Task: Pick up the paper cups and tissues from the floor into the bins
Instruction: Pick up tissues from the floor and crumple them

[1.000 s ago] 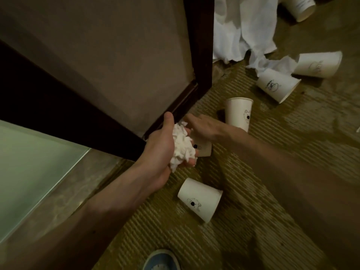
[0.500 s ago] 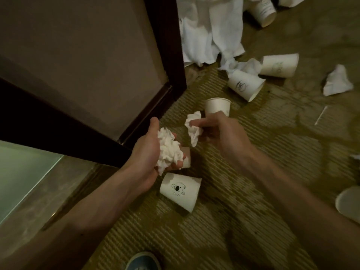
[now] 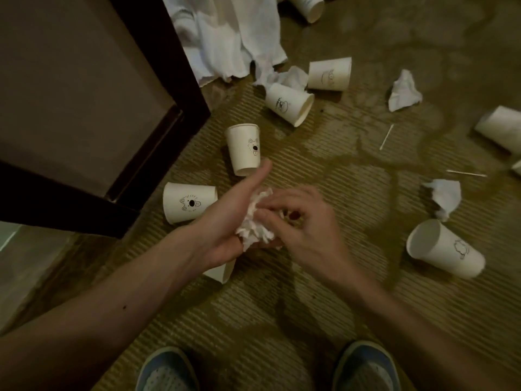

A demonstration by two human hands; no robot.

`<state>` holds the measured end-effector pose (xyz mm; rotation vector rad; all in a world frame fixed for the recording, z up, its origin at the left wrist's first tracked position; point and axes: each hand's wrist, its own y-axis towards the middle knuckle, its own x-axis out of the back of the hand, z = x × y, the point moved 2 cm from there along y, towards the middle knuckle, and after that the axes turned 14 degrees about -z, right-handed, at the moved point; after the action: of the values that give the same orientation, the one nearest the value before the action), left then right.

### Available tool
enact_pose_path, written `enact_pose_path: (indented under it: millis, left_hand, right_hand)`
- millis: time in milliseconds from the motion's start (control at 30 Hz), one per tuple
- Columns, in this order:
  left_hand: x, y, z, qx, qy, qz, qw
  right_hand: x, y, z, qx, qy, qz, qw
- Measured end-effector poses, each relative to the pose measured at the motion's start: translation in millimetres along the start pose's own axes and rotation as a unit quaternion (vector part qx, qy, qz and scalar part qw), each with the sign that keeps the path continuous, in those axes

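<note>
**tissue wad pressed between both hands, cups left on the floor**

the left hand (image 3: 222, 224) cupped a wad (image 3: 255, 225) of crumpled tissue, thumb stretched out. the right hand (image 3: 308, 232) bent its fingers onto the wad from the other side, so the two hands met around it, above the carpet (image 3: 338, 320). the wad looked very light, soft and springy. it would probably puff open and shed pieces unless squeezed whole in one closed fist. loose tissues (image 3: 404, 90) lay well apart to the right. cups (image 3: 245, 149) lay scattered around the hands. they looked like thin paper, light and easy to dent, so best taken round the wall with a gentle grip, or nested. no bin was in view.
</note>
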<state>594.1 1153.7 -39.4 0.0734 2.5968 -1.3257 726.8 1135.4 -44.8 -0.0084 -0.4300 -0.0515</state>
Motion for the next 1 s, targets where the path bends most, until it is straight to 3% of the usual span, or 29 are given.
enact_pose_path:
  millis: [167,267,333,433,500,600,667,833,900,1000]
  left_hand:
    - [28.6,-18.2,13.1,-0.103,0.064,-0.119,0.986]
    - [65.5,-33.8,18.2,-0.122,0.066,-0.207,0.968]
    - [94.4,-40.2,18.2,-0.135,0.065,-0.280,0.948]
    - [128.8,-42.1,15.4,-0.168,0.093,-0.379,0.905]
    - [138.6,-38.1,12.3,-0.198,0.126,-0.414,0.880]
    - [137.3,-31.0,9.3,-0.236,0.168,-0.420,0.860]
    - [134.3,-27.6,13.0,-0.248,0.194,-0.407,0.857]
    - [130.5,-21.5,48.4,-0.228,0.284,-0.369,0.855]
    - [127.1,-16.1,60.1,-0.188,0.286,-0.326,0.881]
    - [113.0,-6.0,60.0,-0.144,0.213,-0.247,0.934]
  right_hand:
    - [-18.4,-11.5,7.8,-0.012,0.087,0.120,0.989]
    - [-28.0,-8.2,7.7,-0.055,0.135,0.068,0.987]
    - [-36.6,-5.6,-0.3,-0.075,0.077,0.050,0.993]
    - [-58.8,-11.1,-14.7,-0.083,-0.086,0.143,0.983]
    - [-76.2,-17.3,-24.3,-0.037,-0.178,0.201,0.963]
    - [-97.6,-22.6,-35.3,0.041,-0.254,0.230,0.938]
    - [-101.7,-22.1,-39.0,0.047,-0.247,0.229,0.940]
    - [-84.6,-15.9,-45.6,-0.144,-0.031,0.212,0.966]
    - [-79.4,-16.8,-49.5,-0.218,0.057,0.222,0.949]
    - [-69.9,-17.1,-51.7,-0.254,0.090,0.217,0.938]
